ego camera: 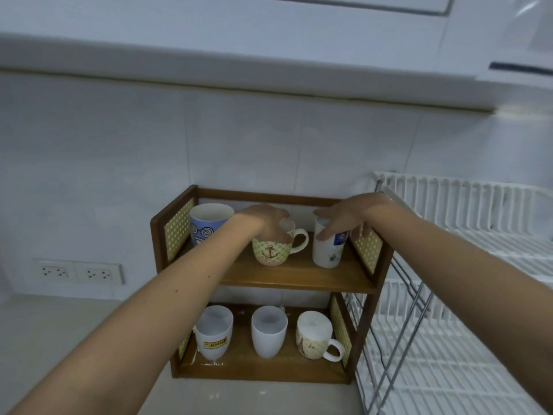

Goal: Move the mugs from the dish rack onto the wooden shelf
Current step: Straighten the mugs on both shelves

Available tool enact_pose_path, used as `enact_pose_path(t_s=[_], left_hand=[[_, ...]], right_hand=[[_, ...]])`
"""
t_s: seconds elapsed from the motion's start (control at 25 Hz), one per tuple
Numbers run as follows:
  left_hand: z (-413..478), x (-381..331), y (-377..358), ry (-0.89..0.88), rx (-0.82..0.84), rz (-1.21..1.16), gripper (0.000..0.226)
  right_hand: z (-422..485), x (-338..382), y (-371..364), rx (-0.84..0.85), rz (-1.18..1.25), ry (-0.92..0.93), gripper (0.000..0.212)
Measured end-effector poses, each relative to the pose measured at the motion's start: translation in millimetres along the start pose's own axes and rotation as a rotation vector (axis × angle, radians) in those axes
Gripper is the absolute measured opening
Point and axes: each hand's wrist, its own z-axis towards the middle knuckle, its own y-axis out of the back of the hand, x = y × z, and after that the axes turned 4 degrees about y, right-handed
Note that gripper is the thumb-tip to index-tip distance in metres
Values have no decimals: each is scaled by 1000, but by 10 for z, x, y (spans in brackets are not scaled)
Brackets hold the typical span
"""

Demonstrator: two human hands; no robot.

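On the pale tabletop [89,339] stands a two-tier wooden shelf [299,280], with the white wire dish rack [449,339] just to its right; no mug shows in the part of the rack in view, and its right side runs out of frame. The lower tier holds three upright mugs: a white Jotun mug [214,333], a plain white mug [268,330] and a patterned mug [314,335] with its handle pointing right. On the upper tier, the left hand [264,223] rests over the rim of an upright anchor mug [272,251], handle to the right; its fingers are hidden, so whether they grip cannot be told. The right hand [344,218] wraps its fingers [327,233] around a tall upright white mug [327,250]. A blue swirl mug [208,221] sits at the far left, partly hidden by the forearm.
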Motion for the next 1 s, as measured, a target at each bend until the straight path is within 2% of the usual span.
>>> enact_pose_path(t_s=[0.08,0.24,0.52,0.6,0.64,0.68,0.72,0.76,0.8,0.84,0.88,0.92,0.96,1.0], left_hand=[[17,-10,31,-9,7,29,70],[46,-4,16,3,-4,49,73],[11,4,-26,37,33,-9,74],[-116,-1,-113,-24,-100,-88,70],[-223,16,-218,-114,-255,-127,63],[-365,54,-372,-253,-450,-175,54],[-542,106,-549,-431,-616,-186,42],[-716,180,-735,-616,-703,-133,30],[-867,294,-958,-782,-684,-24,21],[-972,421,-1176,-892,-579,121,16],[-1018,543,-1361,-914,-426,259,16],[-1030,645,-1512,-837,-264,347,20],[-1010,718,-1620,-672,-145,382,25],[-955,785,-1710,-433,-79,334,31]], right_hand=[[-53,-27,77,87,-3,38,81],[-34,-61,63,-7,-34,43,79],[-201,74,-35,-85,-83,-57,71],[-331,163,-92,-148,-145,-127,74],[-406,220,-183,-296,-198,-145,72],[-469,284,-339,-537,-214,-113,64],[-518,354,-560,-862,-185,-2,47],[-596,433,-825,-1117,-154,160,30],[-683,520,-1097,-1218,-94,355,19],[-719,599,-1371,-1194,-75,536,16],[-691,668,-1634,-1041,-100,657,18],[-592,728,-1848,-815,-136,692,20],[-433,771,-1994,-588,-149,630,20],[-233,798,-2067,-408,-139,525,24]])
